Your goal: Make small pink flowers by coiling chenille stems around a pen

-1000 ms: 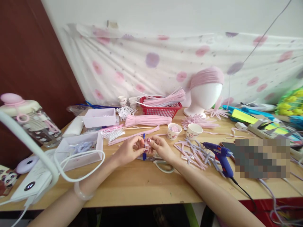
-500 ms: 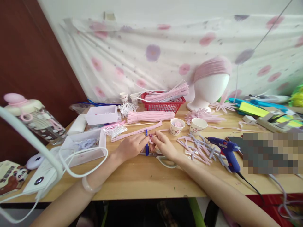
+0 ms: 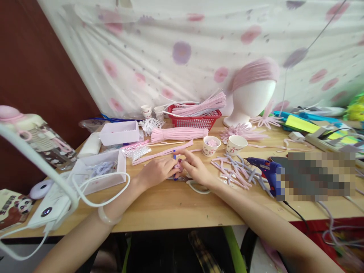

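Observation:
Just left of the table's middle, my left hand (image 3: 157, 171) and my right hand (image 3: 199, 171) meet, fingertips closed on a small pink pipe cleaner piece (image 3: 178, 165). Its shape is mostly hidden by the fingers. A blue pen-like stick (image 3: 174, 153) shows upright between the hands; I cannot tell whether a finger holds it. Partly under my right hand lie scissors with a pale handle (image 3: 199, 192). Cut pink and grey-lilac pipe cleaner pieces (image 3: 241, 175) are strewn to the right. A paper cup with a pink flower-like piece (image 3: 211, 151) stands behind my right hand, beside another paper cup (image 3: 236, 148).
Behind are a pink pipe cleaner bundle (image 3: 179, 134), a red basket (image 3: 193, 122) and a white mannequin head (image 3: 251, 96). A blue glue gun (image 3: 269, 172) lies right. White boxes (image 3: 99, 180), a bottle (image 3: 47, 142) and a white cable loop (image 3: 99, 205) are left.
The view has shifted slightly, so the table's things sit higher in the picture. My right index finger stretches out further. Both hands stay together at the pink piece.

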Available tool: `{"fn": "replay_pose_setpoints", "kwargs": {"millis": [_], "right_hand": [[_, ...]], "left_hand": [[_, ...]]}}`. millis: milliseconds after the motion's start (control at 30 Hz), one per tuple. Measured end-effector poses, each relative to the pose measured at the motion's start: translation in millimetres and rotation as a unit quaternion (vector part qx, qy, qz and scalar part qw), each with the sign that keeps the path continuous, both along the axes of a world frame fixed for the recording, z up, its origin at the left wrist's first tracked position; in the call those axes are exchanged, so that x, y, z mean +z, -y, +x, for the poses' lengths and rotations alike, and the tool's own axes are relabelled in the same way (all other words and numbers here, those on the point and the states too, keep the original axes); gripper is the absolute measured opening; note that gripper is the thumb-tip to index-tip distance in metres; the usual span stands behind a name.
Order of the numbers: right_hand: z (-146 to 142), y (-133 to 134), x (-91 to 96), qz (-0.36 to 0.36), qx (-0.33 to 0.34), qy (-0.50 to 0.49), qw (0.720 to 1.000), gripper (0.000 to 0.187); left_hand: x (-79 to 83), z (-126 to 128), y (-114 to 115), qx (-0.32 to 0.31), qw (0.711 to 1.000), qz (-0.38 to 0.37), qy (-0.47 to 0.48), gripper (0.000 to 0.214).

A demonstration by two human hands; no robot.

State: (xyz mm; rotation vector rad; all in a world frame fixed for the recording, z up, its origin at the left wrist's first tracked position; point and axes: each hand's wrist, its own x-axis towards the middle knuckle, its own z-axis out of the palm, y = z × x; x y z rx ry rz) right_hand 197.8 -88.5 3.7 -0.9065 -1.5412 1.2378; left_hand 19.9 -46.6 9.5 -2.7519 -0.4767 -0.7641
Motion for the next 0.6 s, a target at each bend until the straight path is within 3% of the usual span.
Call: {"fn": "replay_pose_setpoints", "kwargs": {"millis": [200,400,500,600], "right_hand": [[-3.6,3.7,6.7,-0.092,0.003,-0.048,0.995,0.036],[-7.4,0.8,6.5,-0.218,-0.014,-0.088,0.972,0.024],[-8.2,-1.0,4.3,-0.216,-0.025,-0.097,0.971,0.023],[-9.2,-0.6,1.7,-0.154,-0.059,-0.076,0.983,0.029]], "left_hand": [[-1.8,1.0,-1.4,-0.041,0.993,0.111,0.014,0.029],[-1.8,3.9,5.0,-0.044,0.988,0.147,-0.001,0.028],[-2.9,6.8,4.6,-0.036,0.99,0.137,0.002,0.027],[-4.3,8.8,3.3,-0.038,0.991,0.126,0.012,0.027]]}}
